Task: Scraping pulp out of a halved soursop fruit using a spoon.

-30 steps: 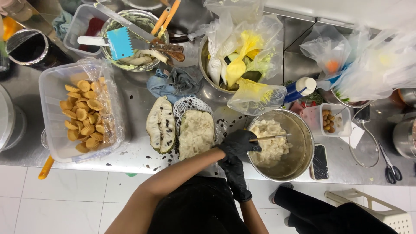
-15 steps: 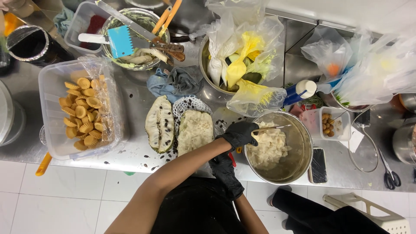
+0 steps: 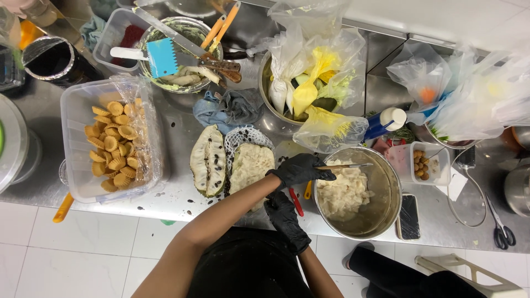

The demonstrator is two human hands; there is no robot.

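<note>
Steel bowl (image 3: pixel 386 182) holds white pulp (image 3: pixel 342 193); plastic tub (image 3: pixel 74 149) holds pastry shells (image 3: pixel 116 143).

- A bare strip of steel counter (image 3: pixel 176 201) lies open along the near edge.
- Fruit halves (image 3: pixel 208 160) crowd the left hand (image 3: pixel 301 168); the steel bowl (image 3: pixel 386 182) walls its right.

A round steel bowl of white pulp (image 3: pixel 381 182) is set at the near right of the steel desk (image 3: pixel 182 201). Left of it two split green-skinned fruit halves (image 3: pixel 208 161) are laid, and further left the clear plastic tub of small fluted pastry shells (image 3: pixel 77 138).
</note>
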